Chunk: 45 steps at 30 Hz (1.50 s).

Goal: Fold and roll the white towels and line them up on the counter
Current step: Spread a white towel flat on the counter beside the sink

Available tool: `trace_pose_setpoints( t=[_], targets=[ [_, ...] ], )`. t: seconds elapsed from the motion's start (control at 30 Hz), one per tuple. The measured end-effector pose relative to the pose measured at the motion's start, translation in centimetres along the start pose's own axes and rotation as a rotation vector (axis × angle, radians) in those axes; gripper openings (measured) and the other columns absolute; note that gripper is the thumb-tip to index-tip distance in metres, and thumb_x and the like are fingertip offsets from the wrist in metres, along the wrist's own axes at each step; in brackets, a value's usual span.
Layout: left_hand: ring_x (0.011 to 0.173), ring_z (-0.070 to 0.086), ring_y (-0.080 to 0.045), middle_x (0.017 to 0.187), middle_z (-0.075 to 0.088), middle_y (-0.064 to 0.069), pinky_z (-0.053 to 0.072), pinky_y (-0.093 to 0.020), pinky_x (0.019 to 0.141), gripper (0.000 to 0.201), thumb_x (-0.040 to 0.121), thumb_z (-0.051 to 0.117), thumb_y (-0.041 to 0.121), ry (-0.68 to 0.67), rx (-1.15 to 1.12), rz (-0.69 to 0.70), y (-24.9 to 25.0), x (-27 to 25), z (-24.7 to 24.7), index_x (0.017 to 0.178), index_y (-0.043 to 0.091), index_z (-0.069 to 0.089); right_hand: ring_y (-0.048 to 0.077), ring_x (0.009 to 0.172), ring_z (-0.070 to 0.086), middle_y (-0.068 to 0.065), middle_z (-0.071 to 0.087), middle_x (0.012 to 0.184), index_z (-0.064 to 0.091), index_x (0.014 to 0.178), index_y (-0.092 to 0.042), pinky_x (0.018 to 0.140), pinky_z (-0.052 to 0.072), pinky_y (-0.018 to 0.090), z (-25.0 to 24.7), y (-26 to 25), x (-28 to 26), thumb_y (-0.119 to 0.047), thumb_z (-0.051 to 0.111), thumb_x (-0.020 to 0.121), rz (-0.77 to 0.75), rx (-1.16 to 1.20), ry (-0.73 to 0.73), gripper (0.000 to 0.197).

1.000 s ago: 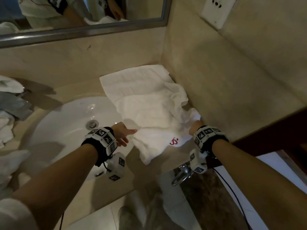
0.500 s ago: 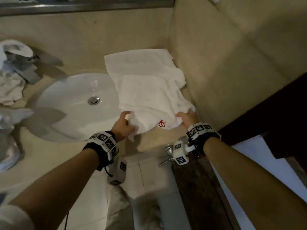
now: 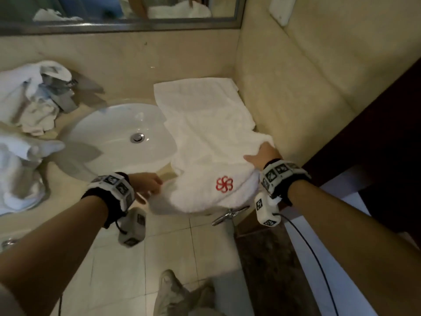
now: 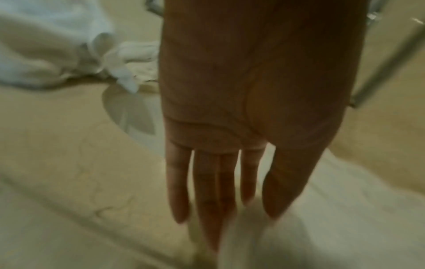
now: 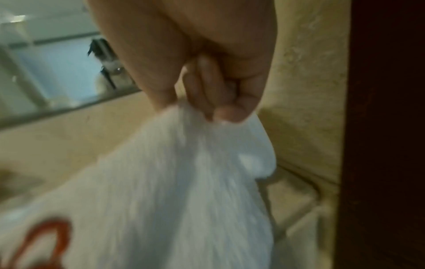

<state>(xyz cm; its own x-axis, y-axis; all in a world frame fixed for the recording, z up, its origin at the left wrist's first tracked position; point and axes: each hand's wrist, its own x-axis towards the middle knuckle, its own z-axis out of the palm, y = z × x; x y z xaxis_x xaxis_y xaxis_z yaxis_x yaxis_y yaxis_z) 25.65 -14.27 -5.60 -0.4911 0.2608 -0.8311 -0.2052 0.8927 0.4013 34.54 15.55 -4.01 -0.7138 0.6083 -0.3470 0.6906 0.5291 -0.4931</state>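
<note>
Changed since half a second earlier: left hand (image 3: 149, 183) has let go of the near left corner and now lies with fingers straight at the towel (image 3: 205, 137) edge; right hand (image 3: 262, 156) has moved further along the right edge, and the near end now sags over the front edge of the surface (image 3: 68, 192).

Near: left hand flat, fingers extended, holding nothing. Right hand with fingers curled, pinching the towel's right edge, as the right wrist view confirms. Red emblem (image 3: 224, 184) facing up on the overhanging near end.

Middle: towel spread lengthwise from the front edge to the back right corner of the surface, its left side lapping the sink (image 3: 109, 133) rim; rumpled along the right edge.

Far: loose white towels (image 3: 29, 96) heaped at the left side of the surface, unfolded. Mirror (image 3: 114, 26) along the back wall.

Step in hand, by judgement: straightening the towel ahead of the first fold; task early. Next move calls for both hands gripping matching corners, then laying one half evenly over the other.
</note>
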Motion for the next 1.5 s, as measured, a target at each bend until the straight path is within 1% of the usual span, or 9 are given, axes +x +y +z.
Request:
trace_pose_setpoints(
  t=[0.2,0.4,0.63,0.9,1.07,1.2,1.27,1.37,1.5],
  targets=[
    [0.105,0.057,-0.031,0.12,0.059,-0.015,0.045,-0.03,0.089,0.034,0.088,0.056,0.015,0.368,0.138,0.171,-0.7,3.5,1.2,0.122,0.008,0.054,0.036,0.126,0.043,0.021,0.04,0.14,0.042,0.131,0.002,0.103,0.038,0.037,4.1,3.2,0.5,-0.031,0.044,0.096,0.182,-0.127,-0.04,0.048],
    [0.118,0.048,-0.031,0.135,0.038,-0.011,0.039,-0.037,0.104,0.042,0.085,0.063,0.02,0.366,0.295,0.391,2.2,5.5,4.0,0.126,0.019,0.053,0.034,0.128,0.034,0.014,0.031,0.142,0.044,0.126,-0.007,0.105,0.036,0.045,5.5,4.1,0.5,-0.019,0.053,0.092,-0.097,-0.188,0.186,0.038],
    [0.112,0.052,-0.029,0.127,0.042,-0.004,0.043,-0.038,0.099,0.041,0.085,0.049,0.005,0.357,0.575,0.274,1.7,5.6,3.5,0.119,0.027,0.056,0.036,0.114,0.054,0.021,0.054,0.127,0.043,0.127,-0.003,0.097,0.045,0.042,4.7,4.5,1.5,-0.025,0.037,0.099,0.11,0.031,-0.022,0.036],
    [0.106,0.054,-0.027,0.119,0.045,-0.005,0.045,-0.037,0.092,0.023,0.088,0.051,0.018,0.364,0.651,0.211,0.7,4.7,2.5,0.11,0.021,0.057,0.034,0.12,0.052,0.018,0.05,0.132,0.028,0.137,-0.001,0.098,0.045,0.039,5.0,4.8,0.6,-0.029,0.065,0.085,0.248,0.035,-0.085,0.07],
    [0.103,0.055,-0.028,0.12,0.044,-0.006,0.046,-0.035,0.086,0.026,0.088,0.051,0.015,0.358,0.701,0.207,0.8,4.4,2.8,0.114,0.019,0.053,0.028,0.098,0.06,0.011,0.058,0.093,0.061,0.102,0.003,0.079,0.044,0.028,4.2,5.0,0.2,-0.015,0.064,0.083,0.278,0.097,-0.218,0.027],
    [0.105,0.055,-0.028,0.122,0.044,-0.005,0.045,-0.034,0.087,0.028,0.088,0.051,0.015,0.347,0.716,0.211,0.9,4.3,2.6,0.115,0.02,0.054,0.023,0.089,0.053,0.003,0.054,0.074,0.052,0.065,-0.013,0.076,0.041,0.028,3.0,5.0,-0.6,-0.009,0.058,0.083,0.188,0.325,-0.162,0.019],
    [0.106,0.054,-0.027,0.122,0.045,-0.005,0.045,-0.034,0.088,0.028,0.088,0.053,0.016,0.35,0.723,0.206,1.0,4.4,2.7,0.115,0.019,0.054,0.026,0.099,0.055,0.005,0.059,0.088,0.06,0.085,-0.009,0.082,0.043,0.03,2.4,4.9,-1.3,-0.019,0.059,0.087,0.152,0.267,-0.129,0.01],
    [0.109,0.054,-0.028,0.123,0.045,-0.006,0.044,-0.033,0.09,0.029,0.086,0.056,0.019,0.346,0.725,0.199,1.1,4.4,2.8,0.115,0.02,0.055,0.032,0.123,0.048,0.013,0.048,0.134,0.038,0.134,-0.005,0.097,0.042,0.037,1.7,5.5,-2.3,-0.038,0.055,0.09,0.142,-0.03,-0.137,0.058],
    [0.111,0.053,-0.027,0.124,0.046,-0.006,0.044,-0.035,0.093,0.03,0.086,0.057,0.023,0.328,0.773,0.195,1.2,4.3,2.6,0.116,0.02,0.055,0.031,0.121,0.05,0.014,0.047,0.134,0.044,0.128,-0.006,0.091,0.047,0.041,1.8,6.0,-3.7,-0.015,0.044,0.095,0.053,-0.672,-0.164,0.034]
  ],
)
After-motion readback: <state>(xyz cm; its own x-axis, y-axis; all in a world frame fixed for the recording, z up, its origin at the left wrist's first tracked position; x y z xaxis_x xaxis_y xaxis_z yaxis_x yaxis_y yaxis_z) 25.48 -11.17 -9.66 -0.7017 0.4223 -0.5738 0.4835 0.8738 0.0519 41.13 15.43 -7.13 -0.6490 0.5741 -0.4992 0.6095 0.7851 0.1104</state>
